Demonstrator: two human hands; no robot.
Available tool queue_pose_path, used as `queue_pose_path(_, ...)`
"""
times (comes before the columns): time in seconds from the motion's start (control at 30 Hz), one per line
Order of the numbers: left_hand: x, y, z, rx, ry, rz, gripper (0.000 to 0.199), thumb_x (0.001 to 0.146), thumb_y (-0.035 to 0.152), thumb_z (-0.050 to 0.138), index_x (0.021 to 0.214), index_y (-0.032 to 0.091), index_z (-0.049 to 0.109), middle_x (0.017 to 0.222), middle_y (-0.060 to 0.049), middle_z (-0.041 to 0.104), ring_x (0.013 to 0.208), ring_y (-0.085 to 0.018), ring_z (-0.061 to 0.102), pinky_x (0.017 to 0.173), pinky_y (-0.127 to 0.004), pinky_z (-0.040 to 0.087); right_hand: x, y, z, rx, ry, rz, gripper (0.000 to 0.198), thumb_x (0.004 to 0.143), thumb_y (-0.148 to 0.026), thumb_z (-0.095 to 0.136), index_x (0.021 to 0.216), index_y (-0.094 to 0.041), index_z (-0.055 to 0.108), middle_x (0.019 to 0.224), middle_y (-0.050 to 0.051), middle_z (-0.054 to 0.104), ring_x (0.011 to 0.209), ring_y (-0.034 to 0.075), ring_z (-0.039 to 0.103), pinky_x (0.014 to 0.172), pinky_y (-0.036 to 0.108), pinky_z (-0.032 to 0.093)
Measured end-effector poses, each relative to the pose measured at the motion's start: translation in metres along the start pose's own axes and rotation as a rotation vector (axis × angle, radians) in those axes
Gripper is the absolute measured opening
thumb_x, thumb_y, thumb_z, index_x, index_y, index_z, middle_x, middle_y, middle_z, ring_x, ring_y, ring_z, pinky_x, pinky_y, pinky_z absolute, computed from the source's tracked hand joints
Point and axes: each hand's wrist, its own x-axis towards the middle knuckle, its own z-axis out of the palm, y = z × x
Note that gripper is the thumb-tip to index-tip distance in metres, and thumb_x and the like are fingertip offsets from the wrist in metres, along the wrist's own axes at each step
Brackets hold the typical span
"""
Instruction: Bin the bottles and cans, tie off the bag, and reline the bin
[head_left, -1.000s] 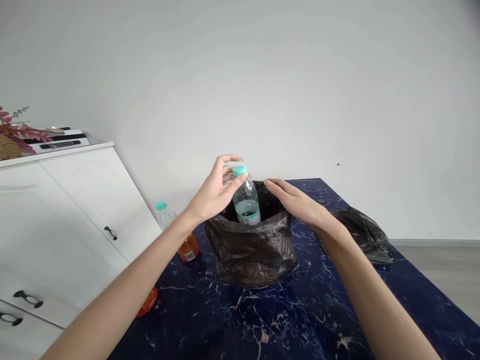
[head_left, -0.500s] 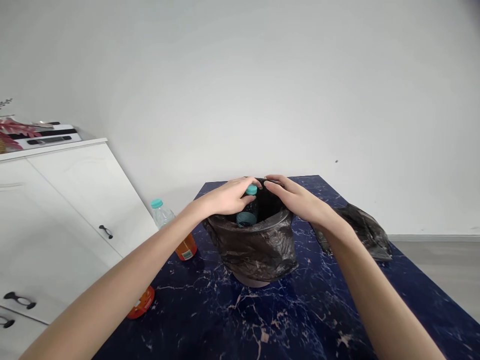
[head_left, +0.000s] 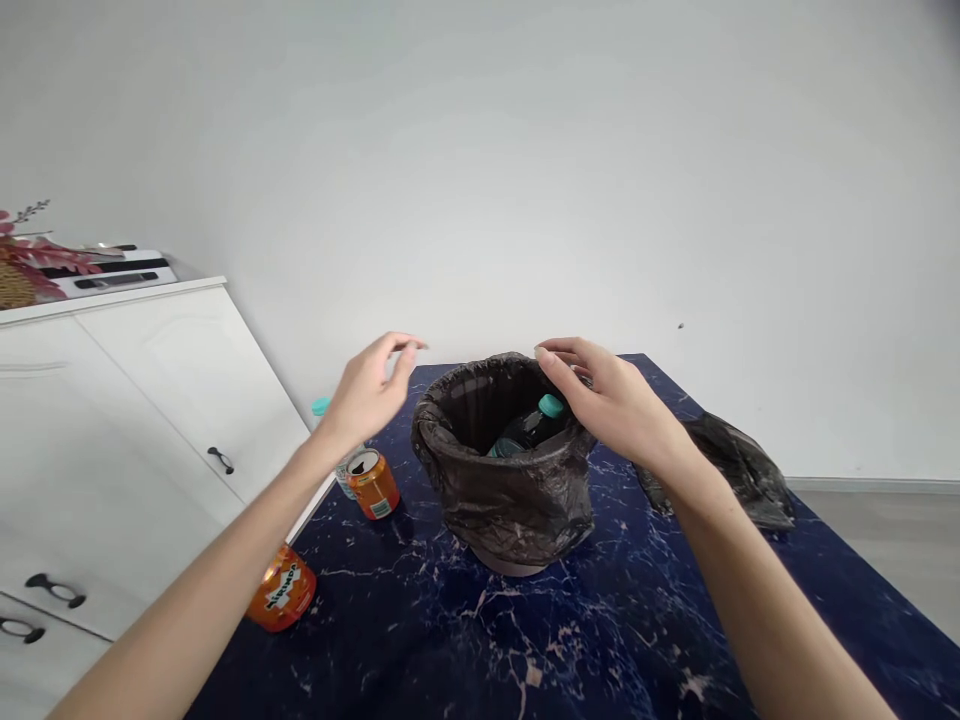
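Note:
A small bin lined with a black plastic bag [head_left: 510, 500] stands on the dark blue marbled table [head_left: 585, 640]. Inside it a clear bottle with a teal cap [head_left: 534, 428] lies tilted against the right wall. My right hand [head_left: 607, 400] rests on the bin's right rim, fingers loosely curled over the bag's edge. My left hand [head_left: 369, 390] hovers empty left of the bin, fingers apart, above an upright orange can [head_left: 373, 484]. Behind that can stands another teal-capped bottle [head_left: 325, 411], mostly hidden by my left wrist.
A second orange can [head_left: 283, 590] lies on its side at the table's left edge. A crumpled black bag [head_left: 739, 470] lies to the right of the bin. A white cabinet with dark handles [head_left: 150, 420] stands to the left, close to the table.
My left hand lowered the bottle into the bin, let go of it and drew back to the left. The bottle now lies tilted inside. My right hand stayed at the rim.

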Motion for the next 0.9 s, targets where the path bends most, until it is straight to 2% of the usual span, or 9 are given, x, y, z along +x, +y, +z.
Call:
queue_pose_path(0.07, 0.002, -0.025, -0.012, 0.170, 0.042, -0.066, 0.042, 0.107, 0.048, 0.042, 0.131, 0.021, 0.064, 0.144, -0.012, 0.069, 0.136, -0.030, 0.062, 0.106, -0.044, 0.056, -0.002, -0.003, 0.000, -0.025, 0.006, -0.036, 0.052, 0.106, -0.061, 0.050, 0.131, -0.023, 0.073, 0.139, 0.012, 0.074, 0.128, 0.034, 0.068, 0.109, 0.050, 0.053)
queue_pose_path(0.17, 0.003, -0.063, -0.030, 0.454, -0.051, -0.212, 0.054, 0.102, 0.050, 0.045, 0.142, 0.017, 0.057, 0.153, -0.016, 0.062, 0.144, -0.034, 0.056, 0.122, -0.048, 0.043, -0.005, -0.006, 0.001, -0.042, 0.010, -0.071, 0.051, 0.107, -0.061, 0.048, 0.129, -0.024, 0.074, 0.140, 0.011, 0.073, 0.128, 0.034, 0.068, 0.110, 0.050, 0.053)
queue_pose_path(0.33, -0.016, -0.105, -0.043, 0.561, -0.275, -0.405, 0.078, 0.089, 0.063, 0.059, 0.143, 0.007, 0.057, 0.129, -0.027, 0.074, 0.123, -0.047, 0.069, 0.099, -0.054, 0.056, -0.006, -0.007, 0.003, -0.033, -0.005, -0.088, 0.050, 0.107, -0.062, 0.048, 0.128, -0.025, 0.073, 0.140, 0.012, 0.073, 0.130, 0.036, 0.067, 0.110, 0.052, 0.053)
queue_pose_path(0.43, -0.031, -0.114, -0.040, 0.593, -0.329, -0.416, 0.065, 0.094, 0.055, 0.051, 0.142, 0.012, 0.058, 0.131, -0.024, 0.076, 0.118, -0.045, 0.072, 0.090, -0.051, 0.058, -0.007, -0.008, 0.003, -0.038, -0.012, -0.095, 0.050, 0.107, -0.061, 0.047, 0.129, -0.024, 0.073, 0.141, 0.012, 0.072, 0.130, 0.035, 0.067, 0.110, 0.052, 0.053)
queue_pose_path(0.57, -0.038, -0.111, -0.040, 0.609, -0.283, -0.394, 0.048, 0.101, 0.048, 0.043, 0.135, 0.020, 0.062, 0.130, -0.018, 0.077, 0.118, -0.043, 0.072, 0.084, -0.049, 0.058, -0.007, -0.007, 0.002, -0.039, -0.033, -0.087, 0.053, 0.107, -0.064, 0.046, 0.132, -0.025, 0.071, 0.144, 0.011, 0.071, 0.134, 0.035, 0.065, 0.111, 0.052, 0.053)
queue_pose_path(0.67, -0.035, -0.098, -0.047, 0.614, -0.164, -0.359, 0.043, 0.105, 0.046, 0.041, 0.134, 0.023, 0.062, 0.139, -0.015, 0.074, 0.123, -0.042, 0.070, 0.092, -0.051, 0.058, -0.006, -0.004, 0.003, -0.042, -0.045, -0.093, 0.054, 0.107, -0.066, 0.045, 0.133, -0.026, 0.070, 0.145, 0.011, 0.070, 0.136, 0.035, 0.064, 0.110, 0.053, 0.053)
queue_pose_path(0.73, -0.030, -0.084, -0.054, 0.593, 0.007, -0.280, 0.043, 0.109, 0.044, 0.039, 0.143, 0.024, 0.056, 0.149, -0.013, 0.068, 0.131, -0.040, 0.066, 0.104, -0.054, 0.055, -0.005, -0.002, 0.003, -0.046, -0.039, -0.102, 0.053, 0.107, -0.065, 0.045, 0.132, -0.026, 0.071, 0.144, 0.011, 0.071, 0.135, 0.035, 0.064, 0.111, 0.052, 0.053)
queue_pose_path(0.87, -0.017, -0.038, -0.068, 0.259, 0.564, 0.157, 0.040, 0.106, 0.041, 0.063, 0.141, 0.024, 0.054, 0.139, -0.008, 0.073, 0.131, -0.029, 0.070, 0.116, -0.051, 0.053, -0.003, 0.001, 0.004, -0.043, -0.033, -0.100, 0.052, 0.107, -0.064, 0.047, 0.134, -0.025, 0.069, 0.144, 0.011, 0.071, 0.136, 0.034, 0.064, 0.114, 0.053, 0.052)
queue_pose_path(0.9, -0.013, -0.024, -0.071, 0.162, 0.634, 0.262, 0.040, 0.105, 0.039, 0.068, 0.140, 0.024, 0.055, 0.136, -0.007, 0.075, 0.128, -0.026, 0.071, 0.115, -0.049, 0.055, -0.003, 0.001, 0.004, -0.041, -0.033, -0.098, 0.053, 0.107, -0.065, 0.047, 0.134, -0.025, 0.069, 0.144, 0.011, 0.070, 0.136, 0.034, 0.063, 0.114, 0.054, 0.051)
